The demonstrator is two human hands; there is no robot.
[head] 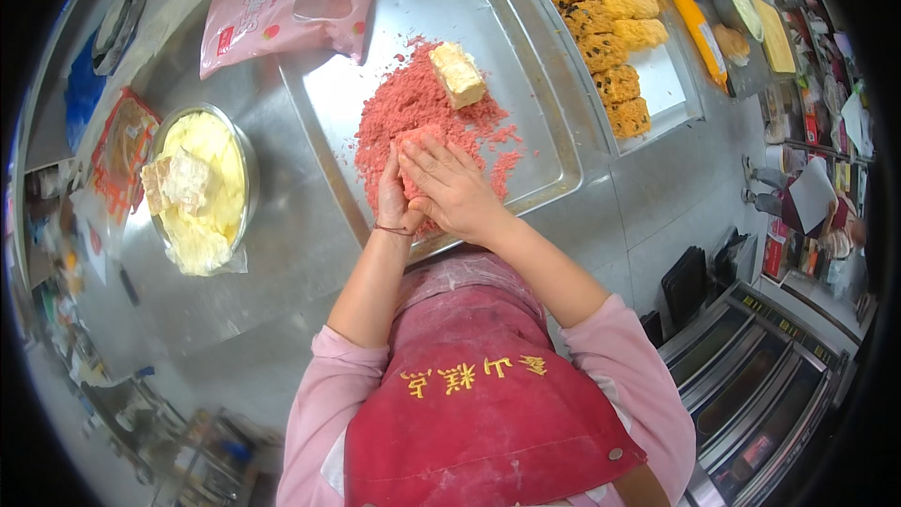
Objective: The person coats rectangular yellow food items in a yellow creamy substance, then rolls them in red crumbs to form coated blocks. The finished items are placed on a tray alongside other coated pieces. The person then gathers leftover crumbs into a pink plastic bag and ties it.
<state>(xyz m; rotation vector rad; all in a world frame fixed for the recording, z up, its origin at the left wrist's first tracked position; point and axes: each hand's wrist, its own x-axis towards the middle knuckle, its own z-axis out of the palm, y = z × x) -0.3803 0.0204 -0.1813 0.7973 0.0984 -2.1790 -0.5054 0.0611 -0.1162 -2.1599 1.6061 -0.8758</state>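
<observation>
A cake piece coated in pink-red crumbs [415, 186] is pressed between my palms over a metal tray [331, 98]. My left hand [392, 193] cups it from the left side. Flat across its top and right side lies my right hand [454, 190], fingers extended. Around and beyond the hands spreads a heap of pink-red crumbs [401, 102]. On the far edge of that heap rests a cream-smeared, uncoated cake block [457, 76]. How much of the coated piece is covered underneath is hidden by my hands.
Left stands a metal bowl [251, 183] of pale yellow cream with cake pieces on top. A pink plastic bag [281, 14] lies at the far left of the tray. Rows of floss-coated cakes [605, 35] fill much of another tray to the right. A person [809, 201] stands farther right, beyond an oven [753, 380].
</observation>
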